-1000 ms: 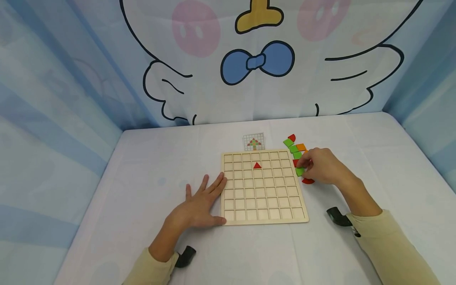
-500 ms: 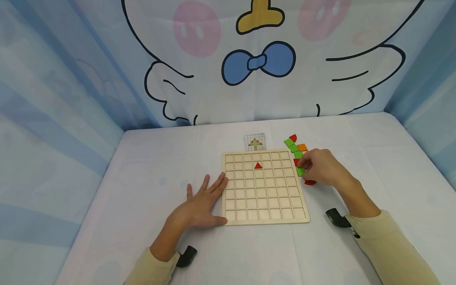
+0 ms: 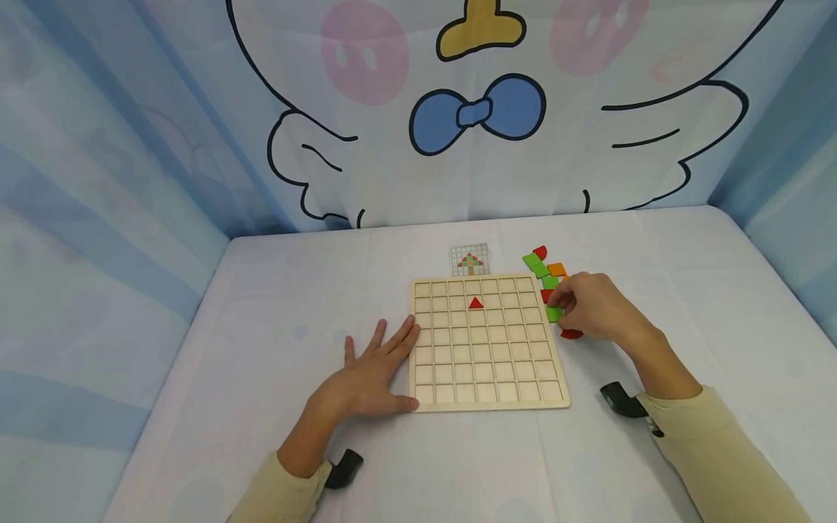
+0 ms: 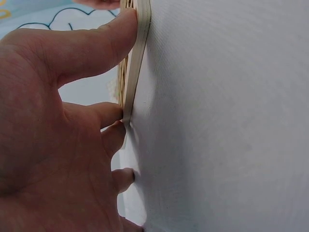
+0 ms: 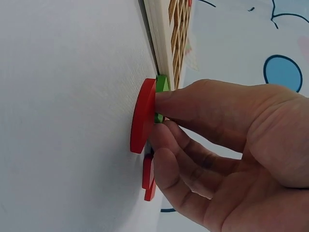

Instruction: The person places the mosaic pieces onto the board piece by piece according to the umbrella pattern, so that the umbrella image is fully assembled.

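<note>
The left hand point(image 3: 366, 378) lies with its fingers spread, thumb and fingertips touching the left edge of a wooden grid board point(image 3: 490, 403). In the left wrist view, the fingers point(image 4: 72, 53) meet the board's side. Beside the board's right edge, the right hand point(image 3: 595, 305) bends its fingers over the coloured pieces. Its thumb and fingertips are around a green square tile point(image 5: 161, 83), partly covered by the thumb. A red rounded piece point(image 5: 143, 116) stands out next to the thumb in the right wrist view. One red triangle point(image 3: 475, 303) sits in the grid's upper part.
A small pattern card point(image 3: 469, 260) lies behind the board. Several loose pieces line its right side: green tiles point(image 3: 533, 262), an orange tile point(image 3: 556, 269), a red square point(image 3: 546, 296) and a red rounded piece point(image 3: 539, 252). A printed curtain point(image 3: 497, 174) hangs behind the white table.
The right hand stays at the same pieces, and the red rounded piece by its thumb has shifted very slightly rightward. The left hand keeps its place on the board; the head view drifts a little.
</note>
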Tool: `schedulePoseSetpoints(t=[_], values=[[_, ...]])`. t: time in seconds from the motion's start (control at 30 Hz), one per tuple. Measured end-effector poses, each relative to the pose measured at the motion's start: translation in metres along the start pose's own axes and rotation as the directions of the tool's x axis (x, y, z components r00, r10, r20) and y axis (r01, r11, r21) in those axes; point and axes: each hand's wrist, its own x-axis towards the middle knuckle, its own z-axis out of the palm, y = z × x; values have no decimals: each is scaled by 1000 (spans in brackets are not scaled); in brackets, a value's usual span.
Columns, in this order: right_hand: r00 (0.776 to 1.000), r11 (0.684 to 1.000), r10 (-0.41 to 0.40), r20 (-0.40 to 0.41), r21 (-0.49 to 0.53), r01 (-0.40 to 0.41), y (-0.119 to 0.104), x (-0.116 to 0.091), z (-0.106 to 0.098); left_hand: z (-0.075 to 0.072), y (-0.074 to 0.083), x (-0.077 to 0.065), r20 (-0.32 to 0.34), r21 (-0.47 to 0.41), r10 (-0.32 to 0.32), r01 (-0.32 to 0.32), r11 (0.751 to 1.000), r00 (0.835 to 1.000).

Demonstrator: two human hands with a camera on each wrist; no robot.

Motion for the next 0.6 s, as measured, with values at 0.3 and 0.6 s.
schedulePoseSetpoints(t=[0.3,0.6], values=[[1000,1000,21,2,-10,-21,-2,-2,-2,-1,0,0,4,-4,-2,2,1000,1000],[999,999,-28,-41,27,29,-11,-2,2,-1,0,0,1,2,1,-1,1000,1000]])
